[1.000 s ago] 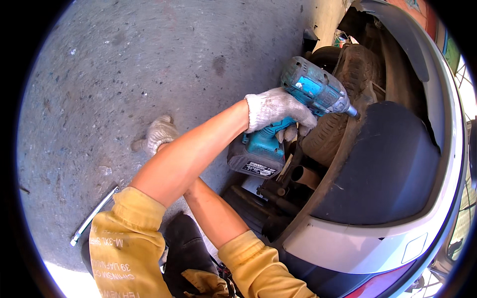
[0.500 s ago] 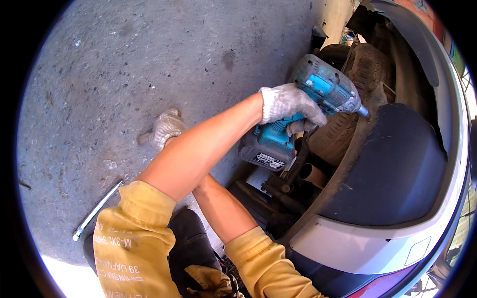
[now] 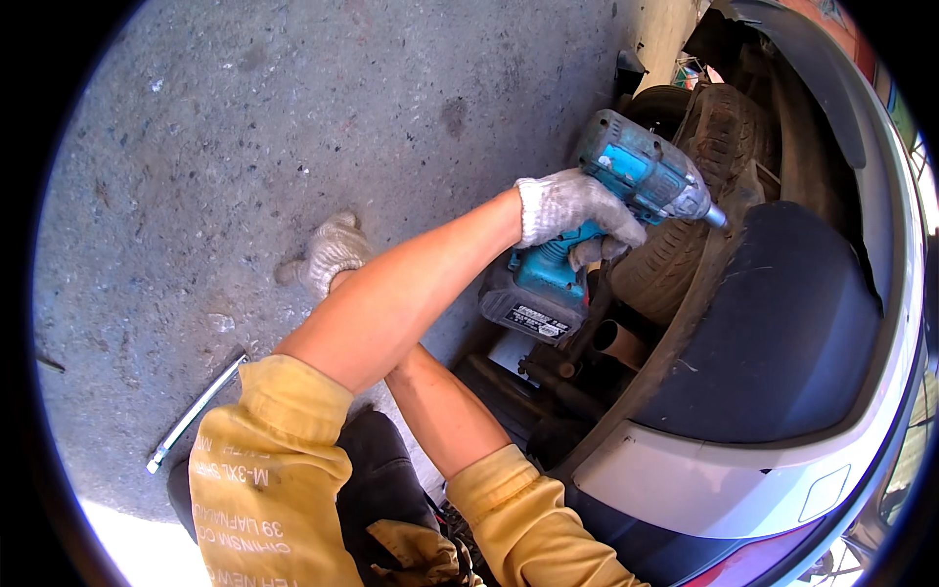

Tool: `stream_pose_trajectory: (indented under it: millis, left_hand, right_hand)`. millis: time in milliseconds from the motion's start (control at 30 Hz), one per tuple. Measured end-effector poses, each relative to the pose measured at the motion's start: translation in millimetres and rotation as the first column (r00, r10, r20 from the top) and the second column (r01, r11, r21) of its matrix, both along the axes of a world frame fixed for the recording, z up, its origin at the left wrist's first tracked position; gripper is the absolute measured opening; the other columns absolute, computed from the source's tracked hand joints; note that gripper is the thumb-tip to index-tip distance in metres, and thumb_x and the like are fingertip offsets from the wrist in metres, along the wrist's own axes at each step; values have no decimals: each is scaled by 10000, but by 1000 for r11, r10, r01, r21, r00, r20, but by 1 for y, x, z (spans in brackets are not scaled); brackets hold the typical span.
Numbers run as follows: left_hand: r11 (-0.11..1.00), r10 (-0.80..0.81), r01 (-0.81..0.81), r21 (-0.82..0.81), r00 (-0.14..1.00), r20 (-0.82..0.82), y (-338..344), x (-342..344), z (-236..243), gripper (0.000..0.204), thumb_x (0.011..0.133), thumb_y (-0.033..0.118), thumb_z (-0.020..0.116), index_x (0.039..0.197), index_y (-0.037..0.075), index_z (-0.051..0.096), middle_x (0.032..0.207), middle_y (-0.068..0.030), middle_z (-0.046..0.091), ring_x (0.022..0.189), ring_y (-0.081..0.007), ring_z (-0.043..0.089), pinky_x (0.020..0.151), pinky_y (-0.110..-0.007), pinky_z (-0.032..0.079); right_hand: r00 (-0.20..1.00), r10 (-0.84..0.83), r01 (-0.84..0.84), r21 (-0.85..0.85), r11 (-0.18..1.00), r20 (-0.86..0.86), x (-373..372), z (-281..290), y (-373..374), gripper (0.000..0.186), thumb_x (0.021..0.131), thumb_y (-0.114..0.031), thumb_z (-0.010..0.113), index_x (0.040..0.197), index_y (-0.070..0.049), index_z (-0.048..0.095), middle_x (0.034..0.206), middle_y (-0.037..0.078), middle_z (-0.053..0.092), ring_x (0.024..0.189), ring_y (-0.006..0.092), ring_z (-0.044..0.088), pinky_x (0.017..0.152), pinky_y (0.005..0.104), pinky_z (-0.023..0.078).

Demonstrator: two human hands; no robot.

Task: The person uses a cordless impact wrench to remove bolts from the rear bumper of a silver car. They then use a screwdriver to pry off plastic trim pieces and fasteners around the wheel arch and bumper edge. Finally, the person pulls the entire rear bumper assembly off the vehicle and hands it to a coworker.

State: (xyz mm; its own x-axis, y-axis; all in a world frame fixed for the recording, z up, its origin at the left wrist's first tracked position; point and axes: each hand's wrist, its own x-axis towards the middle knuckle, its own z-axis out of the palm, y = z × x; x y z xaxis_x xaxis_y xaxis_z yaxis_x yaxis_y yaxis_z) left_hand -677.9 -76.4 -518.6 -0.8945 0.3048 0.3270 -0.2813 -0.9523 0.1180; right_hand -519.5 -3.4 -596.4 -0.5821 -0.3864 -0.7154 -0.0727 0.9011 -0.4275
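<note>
My left hand (image 3: 577,210), in a white knit glove, grips the handle of a blue and grey cordless impact wrench (image 3: 641,166). Its battery sits toward me, and its metal socket tip points right, at the lower edge of a car's bumper (image 3: 782,333). Whether the tip touches the edge I cannot tell. Crossing under my left forearm, my right arm reaches out to the left. Its gloved right hand (image 3: 335,252) is low over the concrete floor (image 3: 293,117), thumb held apart, with nothing visible in it; the other fingers show only in part.
A long shiny metal bar (image 3: 198,413) lies on the floor at the left. Behind the bumper edge are a dirty tire (image 3: 719,127), an exhaust pipe end (image 3: 618,344) and dark underbody parts. A pale post (image 3: 665,39) stands at the far end.
The view has shifted slightly. My left hand keeps hold of the impact wrench, whose battery end sits marginally lower and further right. My right hand stays in place.
</note>
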Motion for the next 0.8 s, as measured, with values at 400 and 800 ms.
stream_pose_trajectory:
  millis: [400,800]
  left_hand:
    - [998,15,-12,69,999,-41,4,-2,-2,169,741,165,702,702,18,630,615,-86,594,437,-160,532,429,-292,448]
    - [996,21,-17,91,999,-46,3,0,0,170,748,167,694,695,25,614,609,-85,589,420,-163,522,422,-293,445]
  right_hand:
    - [993,-67,71,-36,997,98,-10,4,-19,283,855,-198,592,1045,-34,462,904,17,479,851,136,444,788,336,396]
    - [995,10,-6,-32,999,100,-12,2,-21,249,855,-199,588,1004,-40,467,858,9,473,818,131,443,760,338,402]
